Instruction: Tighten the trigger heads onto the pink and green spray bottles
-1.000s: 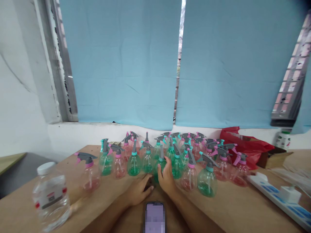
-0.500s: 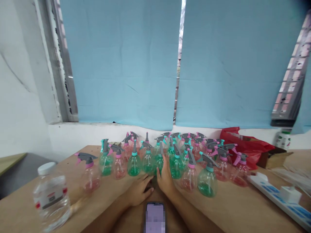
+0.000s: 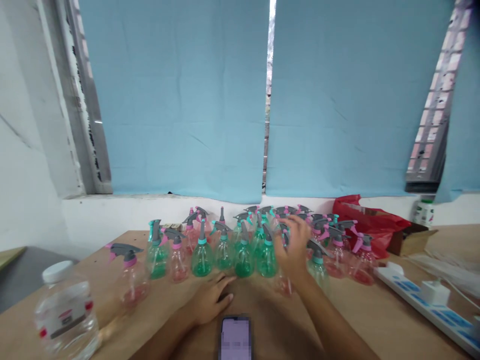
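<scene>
The right hand (image 3: 294,245) hovers, fingers spread, over a small pink-tinted clear plastic spray bottle (image 3: 282,284) in the front row on the brown desk (image 3: 375,320); motion blur hides any grip. The left hand (image 3: 208,300) lies flat, released. The bottle looks light, thin-walled and tippy, so I judge the neck under the trigger the best hold.

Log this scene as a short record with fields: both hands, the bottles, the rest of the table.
Left hand: flat on the wooden table, fingers open, just behind the phone.
Right hand: raised among the spray bottles, blurred; grip unclear.
Bottles: green and pink, grey triggers, upright, clustered near the wall.
Left edge: clear water bottle, white cap.
Right side: red plastic bag, white power strip.
Behind: blue curtains.
</scene>
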`<action>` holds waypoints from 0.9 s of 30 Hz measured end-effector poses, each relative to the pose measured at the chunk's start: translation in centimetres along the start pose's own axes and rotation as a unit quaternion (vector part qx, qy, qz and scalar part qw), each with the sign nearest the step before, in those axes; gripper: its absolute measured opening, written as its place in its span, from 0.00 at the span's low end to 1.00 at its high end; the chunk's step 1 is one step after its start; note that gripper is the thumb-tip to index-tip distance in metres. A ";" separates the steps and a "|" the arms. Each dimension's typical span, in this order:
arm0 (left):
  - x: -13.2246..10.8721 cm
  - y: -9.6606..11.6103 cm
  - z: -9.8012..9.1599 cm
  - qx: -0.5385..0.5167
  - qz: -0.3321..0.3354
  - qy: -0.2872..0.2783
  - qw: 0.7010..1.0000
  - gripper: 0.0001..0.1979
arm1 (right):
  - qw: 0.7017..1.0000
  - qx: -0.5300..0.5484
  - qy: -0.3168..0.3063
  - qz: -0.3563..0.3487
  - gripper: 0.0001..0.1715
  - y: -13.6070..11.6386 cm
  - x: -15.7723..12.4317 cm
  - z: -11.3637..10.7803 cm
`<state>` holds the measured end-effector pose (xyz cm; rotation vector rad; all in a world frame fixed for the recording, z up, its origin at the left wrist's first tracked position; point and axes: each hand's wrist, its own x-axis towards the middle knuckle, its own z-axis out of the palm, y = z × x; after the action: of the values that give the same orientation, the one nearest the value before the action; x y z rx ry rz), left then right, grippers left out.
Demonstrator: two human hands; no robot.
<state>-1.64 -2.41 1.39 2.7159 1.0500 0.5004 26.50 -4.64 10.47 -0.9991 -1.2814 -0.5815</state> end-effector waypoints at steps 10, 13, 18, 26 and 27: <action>0.2 0.1 -0.1 0.001 0.006 -0.001 1.000 0.22 | 0.979 0.021 -0.079 0.189 0.20 10.3 -2.9 -5.9; 0.2 -0.1 0.1 -0.003 0.011 0.005 1.000 0.22 | 0.955 0.121 -0.091 0.257 0.23 11.6 -3.4 -5.4; 0.2 -0.1 0.1 0.001 0.012 0.002 1.000 0.22 | 0.923 0.165 -0.164 0.306 0.28 12.4 -3.3 -5.9; 0.1 0.2 -0.1 0.002 0.008 -0.007 1.000 0.21 | 0.909 0.120 -0.270 0.295 0.12 13.6 -2.6 -8.2; 0.1 0.2 0.0 0.000 0.009 -0.005 1.000 0.21 | 0.912 0.115 -0.263 0.294 0.13 13.6 -2.3 -8.7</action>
<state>-1.44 -2.46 1.47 2.7277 1.0234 0.4900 41.68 -5.97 4.60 -1.3128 -1.3739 0.3229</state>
